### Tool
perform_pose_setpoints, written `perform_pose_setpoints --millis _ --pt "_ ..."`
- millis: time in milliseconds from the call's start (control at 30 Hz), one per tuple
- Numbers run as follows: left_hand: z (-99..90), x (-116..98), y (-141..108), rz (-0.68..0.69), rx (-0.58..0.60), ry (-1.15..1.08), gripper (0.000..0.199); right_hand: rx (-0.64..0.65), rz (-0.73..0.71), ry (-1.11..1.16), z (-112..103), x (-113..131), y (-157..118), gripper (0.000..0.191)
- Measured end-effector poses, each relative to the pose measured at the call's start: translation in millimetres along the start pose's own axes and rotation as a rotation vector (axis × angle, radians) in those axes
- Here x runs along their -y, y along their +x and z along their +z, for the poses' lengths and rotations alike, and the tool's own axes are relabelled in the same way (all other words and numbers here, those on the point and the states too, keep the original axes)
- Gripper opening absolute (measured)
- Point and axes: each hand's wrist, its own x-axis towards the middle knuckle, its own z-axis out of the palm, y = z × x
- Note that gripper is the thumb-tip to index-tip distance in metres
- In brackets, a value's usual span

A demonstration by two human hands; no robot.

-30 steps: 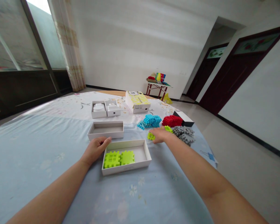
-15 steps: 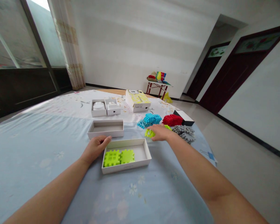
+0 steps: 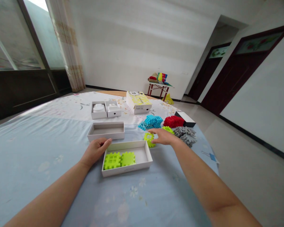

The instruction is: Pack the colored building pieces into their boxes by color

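Note:
A white box (image 3: 143,165) holds two lime-green square pieces (image 3: 112,160) at its left and middle. My left hand (image 3: 98,150) rests at the box's upper left corner, its fingers curled onto the rim. Just beyond the box's far right corner, my right hand (image 3: 162,136) grips a lime-green piece (image 3: 148,139) between thumb and fingers. Another lime-green piece (image 3: 168,129) lies behind that hand. Around it are piles of blue pieces (image 3: 151,122), red pieces (image 3: 173,121) and grey pieces (image 3: 186,135).
Farther left stand an open grey-white box (image 3: 106,135) and two small boxes with white items (image 3: 99,108). A yellow-and-white box (image 3: 139,103) sits at the back. On the right are a black-and-white box (image 3: 186,119) and a blue clip (image 3: 212,157).
The lime-green piece at my right hand has tilted more upright and moved slightly down and left. My left hand has stayed at the box corner.

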Motion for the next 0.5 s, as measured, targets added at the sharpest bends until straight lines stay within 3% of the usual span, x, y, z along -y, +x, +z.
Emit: perform_pose_setpoints --millis 133,333,500 --pt "-0.2 -1 -1 -0.013 -0.003 -0.008 0.042 0.022 -0.003 0.009 -2 -5 -2 0.061" --pt "-1.1 -4 -1 -0.025 -0.010 0.000 0.043 0.129 -0.022 -0.061 15 -4 -1 0.068" --pt "-0.3 -2 -1 -0.014 -0.006 0.014 0.043 0.106 -0.020 -0.026 23 -7 -1 0.066"
